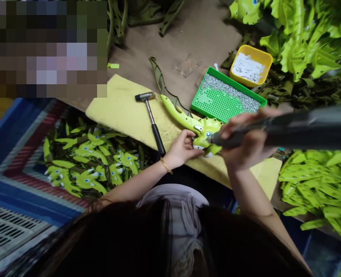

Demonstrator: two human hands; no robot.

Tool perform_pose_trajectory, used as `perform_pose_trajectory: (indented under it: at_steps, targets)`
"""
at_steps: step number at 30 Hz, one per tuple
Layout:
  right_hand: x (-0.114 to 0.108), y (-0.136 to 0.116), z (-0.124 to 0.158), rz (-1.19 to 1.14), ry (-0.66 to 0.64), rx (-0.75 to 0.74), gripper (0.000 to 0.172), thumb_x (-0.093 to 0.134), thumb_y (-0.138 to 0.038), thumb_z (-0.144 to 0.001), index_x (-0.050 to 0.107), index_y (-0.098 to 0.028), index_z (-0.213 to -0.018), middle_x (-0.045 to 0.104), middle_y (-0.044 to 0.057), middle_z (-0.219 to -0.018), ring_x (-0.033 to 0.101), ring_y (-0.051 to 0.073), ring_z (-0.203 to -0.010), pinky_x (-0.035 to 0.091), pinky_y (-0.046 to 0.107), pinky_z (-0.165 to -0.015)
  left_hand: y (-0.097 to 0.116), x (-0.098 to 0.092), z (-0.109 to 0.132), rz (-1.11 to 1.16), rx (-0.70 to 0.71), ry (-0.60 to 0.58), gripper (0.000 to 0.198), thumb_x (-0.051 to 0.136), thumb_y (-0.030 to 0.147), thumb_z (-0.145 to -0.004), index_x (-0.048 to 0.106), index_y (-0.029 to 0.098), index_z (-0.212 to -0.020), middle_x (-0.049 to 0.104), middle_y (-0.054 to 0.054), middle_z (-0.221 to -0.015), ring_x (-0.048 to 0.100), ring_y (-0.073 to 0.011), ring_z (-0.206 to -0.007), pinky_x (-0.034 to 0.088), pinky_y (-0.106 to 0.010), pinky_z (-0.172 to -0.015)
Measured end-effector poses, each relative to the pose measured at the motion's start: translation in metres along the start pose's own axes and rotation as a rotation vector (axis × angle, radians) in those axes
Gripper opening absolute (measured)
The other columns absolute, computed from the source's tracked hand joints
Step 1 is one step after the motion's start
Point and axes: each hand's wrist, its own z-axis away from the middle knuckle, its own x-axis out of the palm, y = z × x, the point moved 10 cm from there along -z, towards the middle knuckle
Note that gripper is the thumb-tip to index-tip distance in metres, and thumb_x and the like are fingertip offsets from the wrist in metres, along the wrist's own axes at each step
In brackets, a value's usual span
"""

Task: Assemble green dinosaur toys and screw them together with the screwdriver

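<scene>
A lime-green toy dragon head with a blue eye [200,126] lies on the yellow board [121,111], its long neck stretching to the upper left and joined to a dark olive wing [159,77]. My left hand [184,148] pinches the jaw of the head. In my right hand [245,144] is a dark power screwdriver [303,129], fingers wrapped round it, its tip at the head near the eye. The far end of the screwdriver runs off the right edge. A hammer [155,132] with a black handle rests on the board to the left.
Behind the board stand a green tray of small screws [216,110] and a yellow box of white pieces [266,61]. Green parts pile up at right [317,188] and upper right [300,42]. A blue crate [11,161] at left holds several dragons [86,161].
</scene>
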Motion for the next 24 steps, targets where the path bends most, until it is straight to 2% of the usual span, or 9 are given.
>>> perform_pose_trajectory:
  at_steps: [2,3,5,8,10,13,17,21,24]
  targets:
    - [-0.018,0.01,-0.028,0.021,0.313,-0.11,0.028,0.056,-0.058,-0.086,0.053,-0.036,-0.103,0.059,-0.005,-0.08,0.048,0.006,-0.045,0.042,0.025,-0.04,0.013,-0.003,0.005,-0.285,0.103,0.034,0.057,0.084,0.03,-0.062,0.046,0.02,-0.102,0.053,0.006,-0.071,0.055,-0.0119,-0.062,0.044,-0.025,-0.06]
    - [-0.02,0.024,-0.04,0.079,0.395,-0.111,0.035,0.054,-0.063,-0.085,0.053,-0.034,-0.104,0.059,-0.003,-0.083,0.05,0.007,-0.049,0.045,0.027,-0.043,0.022,-0.003,0.008,-0.447,0.173,0.062,0.054,0.084,0.032,-0.062,0.049,0.019,-0.1,0.055,0.003,-0.076,0.057,-0.0142,-0.068,0.046,-0.027,-0.065]
    - [-0.015,0.066,-0.062,0.169,0.407,-0.037,0.051,0.048,-0.071,-0.082,0.051,-0.031,-0.112,0.06,0.001,-0.089,0.053,0.009,-0.056,0.051,0.029,-0.052,0.035,0.0,0.013,-0.713,0.302,0.096,0.046,0.083,0.035,-0.065,0.052,0.018,-0.096,0.057,-0.002,-0.087,0.059,-0.0179,-0.079,0.048,-0.032,-0.073]
    - [-0.013,0.125,-0.073,0.123,0.363,0.072,0.057,0.05,-0.074,-0.079,0.048,-0.03,-0.115,0.058,0.001,-0.091,0.057,0.009,-0.06,0.054,0.031,-0.058,0.039,0.009,0.016,-0.867,0.407,0.066,0.039,0.076,0.04,-0.074,0.055,0.018,-0.098,0.06,-0.005,-0.095,0.06,-0.0198,-0.085,0.05,-0.033,-0.078]
    - [-0.014,0.148,-0.071,0.076,0.33,0.111,0.056,0.052,-0.073,-0.078,0.048,-0.03,-0.113,0.057,0.0,-0.091,0.06,0.01,-0.062,0.055,0.031,-0.058,0.039,0.012,0.016,-0.887,0.461,0.045,0.038,0.072,0.043,-0.077,0.056,0.017,-0.101,0.062,-0.007,-0.097,0.062,-0.021,-0.087,0.051,-0.034,-0.08]
    - [-0.013,0.164,-0.068,0.036,0.283,0.159,0.054,0.054,-0.071,-0.077,0.049,-0.03,-0.112,0.057,0.0,-0.093,0.063,0.012,-0.068,0.055,0.031,-0.059,0.038,0.013,0.017,-0.886,0.527,0.053,0.039,0.066,0.047,-0.08,0.058,0.016,-0.102,0.064,-0.01,-0.097,0.063,-0.0231,-0.088,0.052,-0.035,-0.08]
    - [-0.006,0.15,-0.071,0.032,0.268,0.158,0.051,0.058,-0.068,-0.076,0.052,-0.03,-0.11,0.057,-0.001,-0.089,0.063,0.012,-0.069,0.056,0.031,-0.061,0.037,0.011,0.02,-0.866,0.564,0.083,0.04,0.062,0.048,-0.083,0.059,0.014,-0.104,0.066,-0.012,-0.096,0.065,-0.0232,-0.085,0.053,-0.035,-0.077]
    - [-0.011,0.082,-0.07,-0.06,0.365,-0.005,0.04,0.067,-0.058,-0.075,0.057,-0.025,-0.094,0.058,-0.004,-0.079,0.054,0.005,-0.052,0.048,0.023,-0.049,0.035,0.01,0.019,-0.888,0.54,0.097,0.041,0.062,0.046,-0.083,0.058,0.013,-0.107,0.066,-0.013,-0.099,0.065,-0.0235,-0.088,0.053,-0.036,-0.079]
    - [-0.012,0.031,-0.055,-0.216,0.319,-0.092,0.027,0.068,-0.047,-0.08,0.06,-0.025,-0.095,0.063,-0.005,-0.076,0.051,0.003,-0.048,0.043,0.019,-0.043,0.033,0.01,0.015,-0.889,0.486,0.076,0.046,0.066,0.046,-0.08,0.057,0.012,-0.11,0.066,-0.013,-0.099,0.065,-0.0239,-0.09,0.053,-0.036,-0.08]
